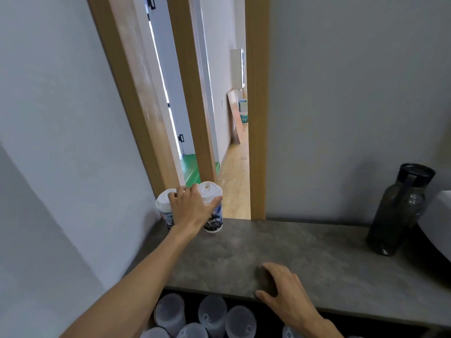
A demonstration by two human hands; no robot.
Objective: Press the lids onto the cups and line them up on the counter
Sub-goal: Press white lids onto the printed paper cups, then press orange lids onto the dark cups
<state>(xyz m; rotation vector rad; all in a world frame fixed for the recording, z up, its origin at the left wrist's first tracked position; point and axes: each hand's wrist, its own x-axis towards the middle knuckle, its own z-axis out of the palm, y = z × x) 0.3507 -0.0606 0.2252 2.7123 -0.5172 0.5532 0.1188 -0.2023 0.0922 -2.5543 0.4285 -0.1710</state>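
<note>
Two printed paper cups with white lids stand side by side at the far left end of the grey counter. My left hand reaches out and grips the right cup around its lid and upper wall, thumb on its right side. The left cup stands against the wall, partly hidden behind that hand. My right hand rests on the counter's near edge, fingers relaxed and empty.
A dark translucent water bottle stands at the counter's right, beside a white basin edge. Several clear plastic cups or lids lie below the counter's front edge. A wooden door frame and an open hallway sit behind the counter.
</note>
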